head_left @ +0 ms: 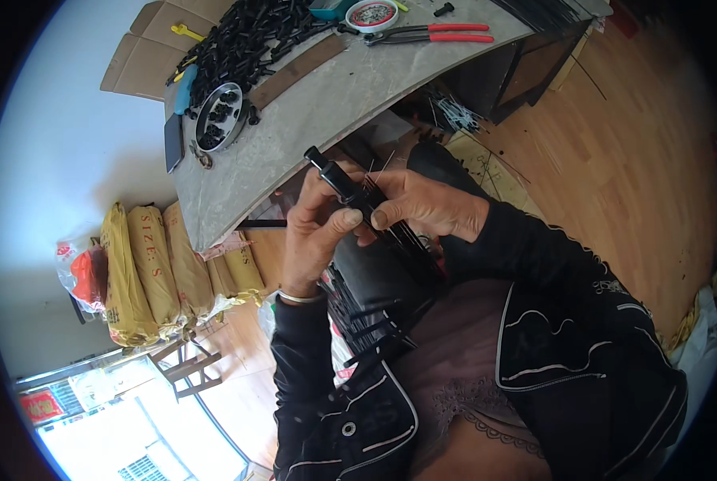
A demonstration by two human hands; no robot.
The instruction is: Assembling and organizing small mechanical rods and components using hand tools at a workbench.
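The left fingers [346, 218] clamp the black cylinder [337, 179]; the right fingers [384, 215] pinch thin black rods [406, 243] just beside them. A steady left grip and well-aligned rods should serve best.

Left of the left grip [310, 228], red capital letters [147, 240] run down a tan sack [164, 264], while farther off toward the lower left a red sign [43, 406] bears marks too small to read, and beyond the right grip [438, 204], lower right, the black sleeve [551, 248] carries pale letter-like stitching [608, 286].
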